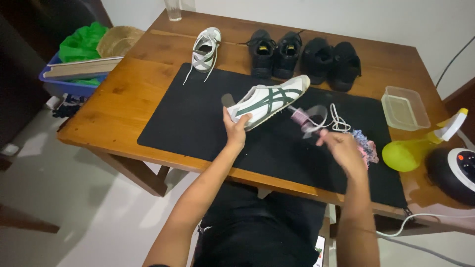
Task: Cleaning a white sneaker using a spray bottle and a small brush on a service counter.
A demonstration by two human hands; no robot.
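My left hand (234,129) grips the heel of a white sneaker with dark green stripes (269,100), holding it tilted above a black mat (198,123). My right hand (341,148) is blurred with motion and holds a small brush with a pinkish head (303,118) just right of the shoe's toe. A loose white shoelace (337,120) lies on the mat beside it. The matching white sneaker (206,49) rests at the mat's far edge.
Two pairs of black shoes (304,55) stand at the back of the wooden table (118,99). A clear plastic tub (404,108), a yellow-green spray bottle (415,151), a patterned cloth (367,146) and a dark round appliance (455,173) sit right. A blue bin (69,85) stands left.
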